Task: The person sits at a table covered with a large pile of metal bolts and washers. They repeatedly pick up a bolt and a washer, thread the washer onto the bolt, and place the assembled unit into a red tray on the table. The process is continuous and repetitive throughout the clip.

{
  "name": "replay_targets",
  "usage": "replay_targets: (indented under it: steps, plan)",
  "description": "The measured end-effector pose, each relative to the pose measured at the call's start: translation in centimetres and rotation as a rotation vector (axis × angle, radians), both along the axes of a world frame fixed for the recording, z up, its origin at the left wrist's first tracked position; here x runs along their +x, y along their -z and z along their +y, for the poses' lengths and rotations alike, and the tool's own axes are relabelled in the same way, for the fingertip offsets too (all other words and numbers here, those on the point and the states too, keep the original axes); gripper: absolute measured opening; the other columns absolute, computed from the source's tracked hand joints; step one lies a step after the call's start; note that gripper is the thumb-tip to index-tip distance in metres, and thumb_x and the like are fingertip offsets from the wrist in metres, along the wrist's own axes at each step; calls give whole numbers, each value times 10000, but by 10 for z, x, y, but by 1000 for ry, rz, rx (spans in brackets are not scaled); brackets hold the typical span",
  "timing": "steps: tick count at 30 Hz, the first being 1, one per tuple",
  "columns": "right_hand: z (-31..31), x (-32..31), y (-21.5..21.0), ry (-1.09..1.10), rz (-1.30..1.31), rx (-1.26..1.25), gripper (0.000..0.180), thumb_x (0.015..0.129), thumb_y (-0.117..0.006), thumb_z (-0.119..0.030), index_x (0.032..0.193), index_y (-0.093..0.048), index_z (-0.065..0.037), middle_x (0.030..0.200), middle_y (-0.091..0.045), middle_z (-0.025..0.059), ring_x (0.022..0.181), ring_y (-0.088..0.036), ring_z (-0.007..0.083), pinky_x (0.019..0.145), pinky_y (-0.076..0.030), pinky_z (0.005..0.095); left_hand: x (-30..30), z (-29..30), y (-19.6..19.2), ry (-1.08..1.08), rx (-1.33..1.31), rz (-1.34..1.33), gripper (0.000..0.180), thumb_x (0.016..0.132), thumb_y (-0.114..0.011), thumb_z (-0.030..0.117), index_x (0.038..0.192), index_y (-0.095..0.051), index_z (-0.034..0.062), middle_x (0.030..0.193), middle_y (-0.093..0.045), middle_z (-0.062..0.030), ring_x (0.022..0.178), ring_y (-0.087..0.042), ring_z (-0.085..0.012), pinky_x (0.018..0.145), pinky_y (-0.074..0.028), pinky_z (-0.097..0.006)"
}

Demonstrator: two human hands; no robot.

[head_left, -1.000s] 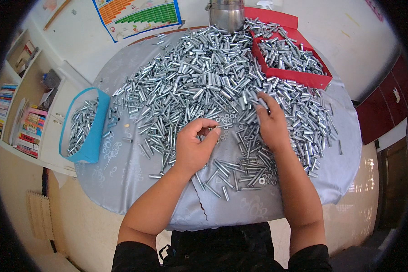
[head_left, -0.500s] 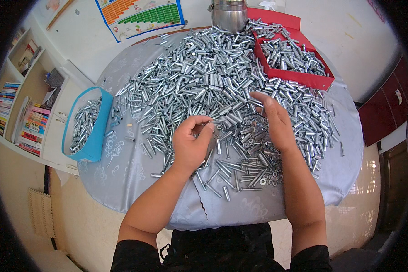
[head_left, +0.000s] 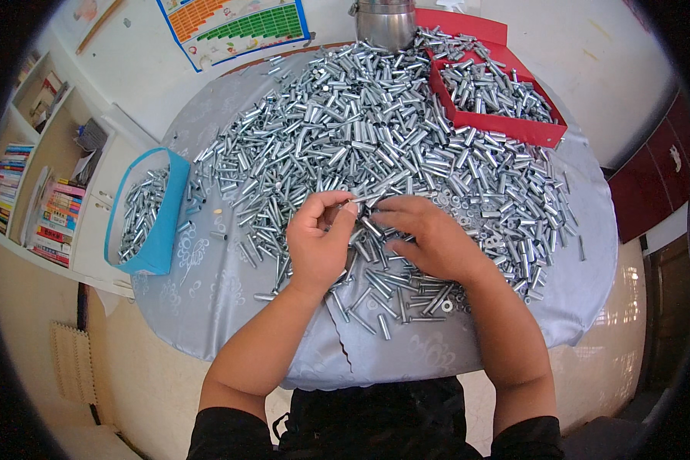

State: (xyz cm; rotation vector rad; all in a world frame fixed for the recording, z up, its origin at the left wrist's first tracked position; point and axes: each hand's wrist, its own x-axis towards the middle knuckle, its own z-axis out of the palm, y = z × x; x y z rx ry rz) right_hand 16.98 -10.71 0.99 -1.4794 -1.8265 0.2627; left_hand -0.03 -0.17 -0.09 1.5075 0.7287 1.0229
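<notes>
My left hand (head_left: 320, 236) is closed in a pinch, thumb against bent fingers, over the near part of a big heap of metal sleeves, bolts and washers (head_left: 345, 115). A small metallic piece shows at its fingertips, too small to name. My right hand (head_left: 431, 239) reaches in from the right, its fingertips beside the left ones. Its thumb stands apart from the stretched fingers, and no held thing shows between them. Loose long bolts (head_left: 391, 307) and a flat washer (head_left: 447, 306) lie on the cloth nearest me, below both hands.
At the left stands a blue bin (head_left: 161, 257) of metal sleeves. An open red box (head_left: 506, 132) with similar parts sits at the back right, beside a steel canister (head_left: 386, 27). A grey patterned cloth (head_left: 261, 337) covers the round table. A bookshelf (head_left: 54, 153) is farther left.
My right hand has moved left and nearer to me, from over the heap to beside my left fingertips. The left hand stays pinched in nearly the same place.
</notes>
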Motion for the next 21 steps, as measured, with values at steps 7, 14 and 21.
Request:
replay_targets:
  steps: [7, 14, 21]
  plan:
    - [-3, 28, -3, 305, 31, 29, 393, 737, -587, 59, 1119, -638, -20, 1137, -637, 185, 1083, -593, 352, 962, -460, 405, 1, 3, 4, 36, 15, -55, 140, 907, -607, 40, 1035, -645, -2, 897, -666, -40, 755, -624, -95, 702, -496, -227]
    - [-8, 34, -5, 476, 426, -181, 332, 858, -547, 27, 1175, -627, -32, 1118, -662, 162, 980, -662, 265, 819, -529, 363, 2, 3, 6, 92, -18, -77, 154, 921, -598, 35, 1066, -632, -6, 958, -683, -62, 791, -650, -118, 725, -514, -244]
    - [-6, 40, -6, 150, 1040, -224, 473, 930, -553, -46, 1388, -484, -143, 1236, -629, 123, 1033, -658, 271, 813, -563, 352, 0, 3, 5, 112, 1, -67, 166, 925, -604, 47, 1082, -629, -1, 971, -685, -66, 796, -651, -126, 730, -515, -242]
